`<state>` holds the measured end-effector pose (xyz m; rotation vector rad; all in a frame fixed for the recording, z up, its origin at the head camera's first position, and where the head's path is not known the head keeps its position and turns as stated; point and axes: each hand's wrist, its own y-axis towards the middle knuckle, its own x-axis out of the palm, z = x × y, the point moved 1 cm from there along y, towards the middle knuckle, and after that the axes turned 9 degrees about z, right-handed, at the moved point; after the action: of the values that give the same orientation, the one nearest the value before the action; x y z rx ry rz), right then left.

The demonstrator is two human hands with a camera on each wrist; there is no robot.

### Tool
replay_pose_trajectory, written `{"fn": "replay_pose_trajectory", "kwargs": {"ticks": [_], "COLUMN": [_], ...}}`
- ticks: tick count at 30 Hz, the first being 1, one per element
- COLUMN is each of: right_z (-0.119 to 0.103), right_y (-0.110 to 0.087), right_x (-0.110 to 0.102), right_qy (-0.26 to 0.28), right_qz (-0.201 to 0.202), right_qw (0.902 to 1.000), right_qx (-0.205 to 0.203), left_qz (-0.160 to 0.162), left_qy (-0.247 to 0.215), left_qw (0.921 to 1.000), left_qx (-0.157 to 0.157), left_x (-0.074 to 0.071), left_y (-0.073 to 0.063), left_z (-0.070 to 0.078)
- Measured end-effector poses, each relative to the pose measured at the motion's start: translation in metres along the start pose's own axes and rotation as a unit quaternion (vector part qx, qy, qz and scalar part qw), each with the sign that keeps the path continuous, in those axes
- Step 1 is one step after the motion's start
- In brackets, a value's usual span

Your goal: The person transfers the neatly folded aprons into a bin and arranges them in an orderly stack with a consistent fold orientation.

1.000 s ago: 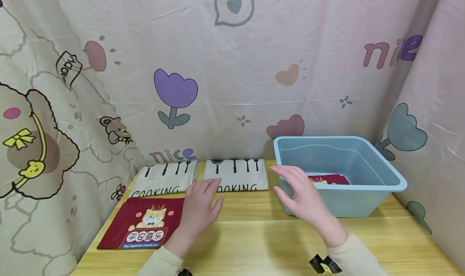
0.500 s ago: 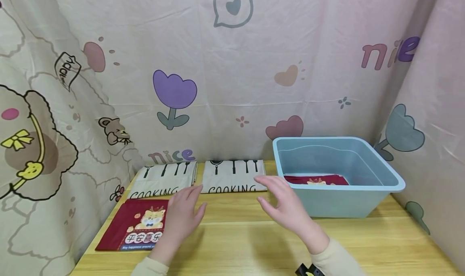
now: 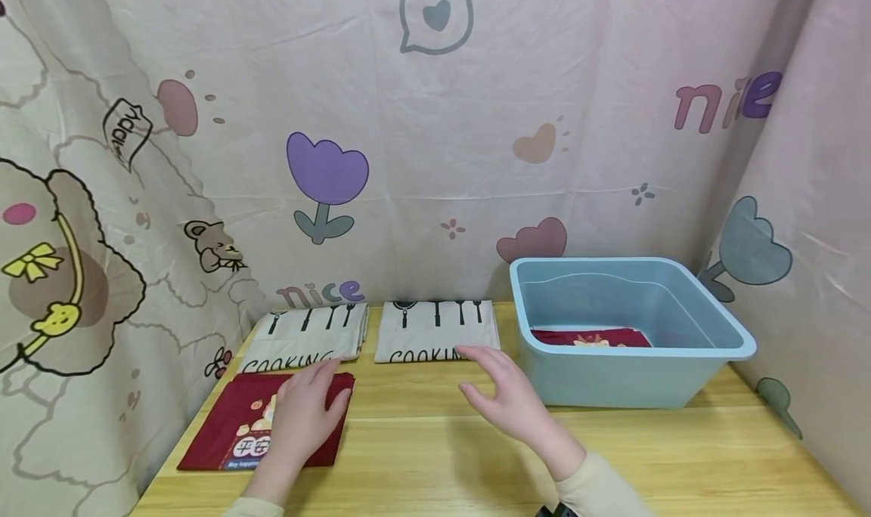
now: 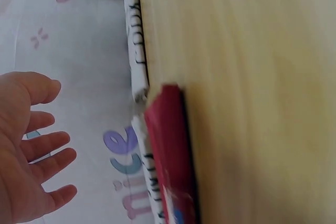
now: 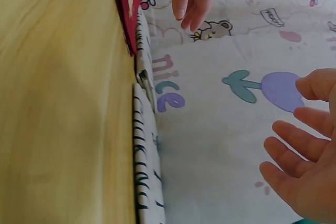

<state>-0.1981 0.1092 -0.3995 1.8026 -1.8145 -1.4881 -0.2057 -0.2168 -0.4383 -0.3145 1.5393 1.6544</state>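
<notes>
My left hand (image 3: 302, 415) hovers over a folded red cloth (image 3: 218, 426) at the table's left, hiding part of its dog print and lettering. Its fingers are loosely spread with nothing between them, as the left wrist view shows of the same hand (image 4: 31, 156). My right hand (image 3: 506, 396) is held above the table in front of a folded white cloth (image 3: 429, 332) printed with COOKING and utensils. Its fingers (image 5: 286, 156) are relaxed and apart, holding nothing. Another folded white COOKING cloth (image 3: 299, 339) lies just behind the red one.
A light blue plastic bin (image 3: 612, 381) stands on the right of the wooden table (image 3: 408, 456). Inside it lies a red cloth (image 3: 592, 338) with a similar print. A patterned curtain (image 3: 422, 147) hangs close behind and along both sides.
Both hands have moved left, the left one further over the red cloth, the right one away from the bin. The cloths and bin stay where they were.
</notes>
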Motion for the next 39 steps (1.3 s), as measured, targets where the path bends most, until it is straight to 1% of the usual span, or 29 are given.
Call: {"fn": "replay_pose_trajectory", "kwargs": {"ticks": [4, 8, 12, 15, 18, 20, 22, 26, 30, 32, 33, 35, 39], "right_z": [0.002, 0.007, 0.011, 0.015, 0.018, 0.02, 0.021, 0.021, 0.02, 0.02, 0.02, 0.02, 0.02], "right_y": [-0.004, -0.006, -0.008, -0.01, -0.013, -0.015, -0.017, -0.02, -0.022, -0.022, -0.022, -0.021, -0.02], "right_x": [0.009, 0.02, 0.031, 0.039, 0.046, 0.049, 0.053, 0.058, 0.061, 0.062, 0.063, 0.064, 0.066], "right_qy": [0.012, 0.026, 0.053, 0.089, 0.124, 0.14, 0.149, 0.162, 0.169, 0.168, 0.167, 0.165, 0.167], "right_qz": [-0.01, -0.025, -0.042, -0.058, -0.078, -0.09, -0.099, -0.108, -0.116, -0.121, -0.123, -0.125, -0.126], "right_qw": [0.9995, 0.9982, 0.9951, 0.9891, 0.9794, 0.9736, 0.97, 0.9648, 0.9602, 0.9586, 0.9581, 0.9573, 0.9553], "right_qx": [0.027, 0.049, 0.072, 0.102, 0.139, 0.156, 0.164, 0.177, 0.19, 0.195, 0.198, 0.202, 0.209], "left_qz": [-0.022, -0.048, -0.063, -0.067, -0.085, -0.113, -0.145, -0.205, -0.259, -0.281, -0.288, -0.295, -0.291], "left_qy": [0.012, 0.024, 0.035, 0.036, 0.041, 0.047, 0.054, 0.062, 0.055, 0.052, 0.05, 0.049, 0.051], "left_qw": [0.9995, 0.9977, 0.9959, 0.9951, 0.9926, 0.9881, 0.9817, 0.9669, 0.9503, 0.9427, 0.9404, 0.9388, 0.9425], "left_qx": [-0.02, -0.042, -0.055, -0.064, -0.077, -0.094, -0.111, -0.139, -0.163, -0.172, -0.173, -0.171, -0.157], "left_x": [-0.001, -0.004, -0.007, -0.009, -0.01, -0.011, -0.012, -0.012, -0.011, -0.011, -0.011, -0.011, -0.011], "left_y": [-0.005, -0.008, -0.01, -0.013, -0.016, -0.017, -0.018, -0.02, -0.02, -0.021, -0.021, -0.021, -0.019], "left_z": [-0.013, -0.026, -0.04, -0.049, -0.058, -0.062, -0.067, -0.074, -0.078, -0.08, -0.08, -0.081, -0.08]}}
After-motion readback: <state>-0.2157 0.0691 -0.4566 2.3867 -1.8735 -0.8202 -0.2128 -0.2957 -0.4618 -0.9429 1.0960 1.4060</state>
